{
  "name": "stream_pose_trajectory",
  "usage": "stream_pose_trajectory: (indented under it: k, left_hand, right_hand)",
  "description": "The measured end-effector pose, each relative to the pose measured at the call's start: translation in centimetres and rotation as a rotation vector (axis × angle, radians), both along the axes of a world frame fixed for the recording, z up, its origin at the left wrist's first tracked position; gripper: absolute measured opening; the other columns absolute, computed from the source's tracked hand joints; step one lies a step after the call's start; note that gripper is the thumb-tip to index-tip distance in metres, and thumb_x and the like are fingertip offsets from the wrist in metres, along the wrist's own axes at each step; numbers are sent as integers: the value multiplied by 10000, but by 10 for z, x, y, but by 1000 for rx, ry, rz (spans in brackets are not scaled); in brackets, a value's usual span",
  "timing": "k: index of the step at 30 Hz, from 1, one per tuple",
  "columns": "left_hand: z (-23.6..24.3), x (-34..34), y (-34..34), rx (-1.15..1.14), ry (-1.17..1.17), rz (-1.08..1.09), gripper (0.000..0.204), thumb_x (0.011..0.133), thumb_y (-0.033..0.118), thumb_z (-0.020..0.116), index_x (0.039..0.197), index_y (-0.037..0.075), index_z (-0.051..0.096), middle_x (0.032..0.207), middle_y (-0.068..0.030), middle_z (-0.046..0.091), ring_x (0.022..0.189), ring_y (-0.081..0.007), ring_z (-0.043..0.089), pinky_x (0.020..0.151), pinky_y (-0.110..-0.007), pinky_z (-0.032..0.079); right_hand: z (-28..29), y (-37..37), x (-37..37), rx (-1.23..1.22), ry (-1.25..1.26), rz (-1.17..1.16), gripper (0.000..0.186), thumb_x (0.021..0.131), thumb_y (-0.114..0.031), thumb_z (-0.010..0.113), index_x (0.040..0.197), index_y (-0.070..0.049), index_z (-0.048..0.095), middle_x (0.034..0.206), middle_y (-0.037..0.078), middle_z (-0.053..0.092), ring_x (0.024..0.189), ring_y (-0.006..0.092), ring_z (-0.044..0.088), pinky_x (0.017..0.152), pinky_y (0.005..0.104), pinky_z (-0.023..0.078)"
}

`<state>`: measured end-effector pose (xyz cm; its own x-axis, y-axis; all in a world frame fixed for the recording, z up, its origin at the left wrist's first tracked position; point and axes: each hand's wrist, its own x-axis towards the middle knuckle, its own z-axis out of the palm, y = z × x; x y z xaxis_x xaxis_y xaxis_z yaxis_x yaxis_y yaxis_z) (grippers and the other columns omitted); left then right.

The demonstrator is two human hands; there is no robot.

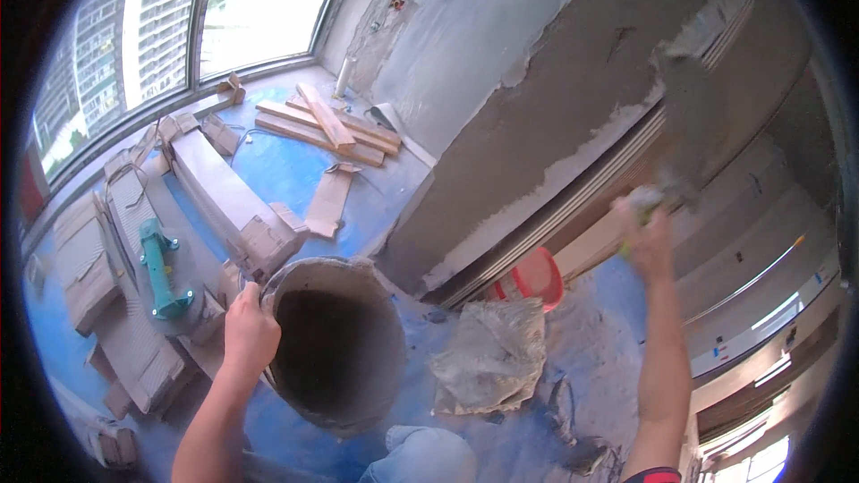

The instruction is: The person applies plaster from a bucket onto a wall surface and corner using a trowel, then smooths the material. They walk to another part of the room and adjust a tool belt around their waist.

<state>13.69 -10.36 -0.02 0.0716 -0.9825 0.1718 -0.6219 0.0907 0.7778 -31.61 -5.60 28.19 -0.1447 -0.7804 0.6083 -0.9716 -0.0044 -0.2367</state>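
My left hand point(249, 331) is closed on the near-left edge of a mortar-crusted bucket point(385, 340), which tilts with its mouth toward me. Its inside is dark, so I cannot tell how much it holds. My right hand point(651, 246) is raised on the right, closed round the handle of a plastering trowel point(689, 121). The trowel blade is a grey smear of motion in front of the wall corner. Fresh grey plaster point(528, 125) covers a broad band of the wall, with ragged edges.
Cardboard-wrapped lengths point(134, 340) and a green tool point(164, 273) lie left of the bucket. Wooden battens point(331, 125) rest near the window. A crumpled, mortar-stained sack point(492, 358) and a red bucket point(537, 277) are by the wall's foot. Blue sheeting point(286, 165) covers the floor.
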Motion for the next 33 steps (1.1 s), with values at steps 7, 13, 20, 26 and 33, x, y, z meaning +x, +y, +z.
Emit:
stream_pose_trajectory:
  k: [7, 13, 20, 26, 33]
  left_hand:
    - [5, -4, 17, 29, -59, 68, 106, 888, 64, 525, 879, -41, 510, 868, -295, 582, 855, -488, 544, 741, -510, 422]
    - [6, -7, 22, 21, -16, 90, 145, 887, 71, 535, 823, -45, 478, 799, -293, 554, 784, -483, 528, 702, -487, 415]
    - [1, -7, 21, 7, -31, 122, 161, 881, 62, 541, 811, -44, 442, 734, -273, 513, 688, -445, 474, 648, -445, 405]
    - [0, -10, 19, -16, -32, 116, 182, 886, 74, 549, 805, -40, 432, 709, -260, 494, 648, -408, 441, 635, -429, 406]
    - [-1, -5, 15, 42, -10, 112, 177, 882, 74, 558, 805, -40, 445, 720, -266, 508, 664, -432, 473, 641, -435, 410]
  right_hand:
    - [-280, -26, 39, 807, -13, -27, 448, 823, -459, 633, 978, -39, 614, 908, 206, 658, 903, 382, 625, 818, 468, 489]
    - [-488, -37, 19, 847, -132, 110, 484, 796, -447, 662, 1026, -25, 607, 981, 235, 656, 930, 434, 613, 816, 502, 491]
    - [-556, -82, 31, 893, -268, 58, 375, 729, -337, 694, 928, -20, 674, 937, 224, 668, 936, 393, 635, 835, 474, 507]
    - [-529, -87, 3, 768, -379, 105, 480, 700, -388, 727, 938, 20, 644, 931, 263, 655, 900, 416, 632, 785, 471, 506]
    - [-456, -83, 4, 656, -353, 125, 458, 712, -382, 737, 879, 30, 631, 853, 249, 655, 824, 415, 633, 746, 471, 503]
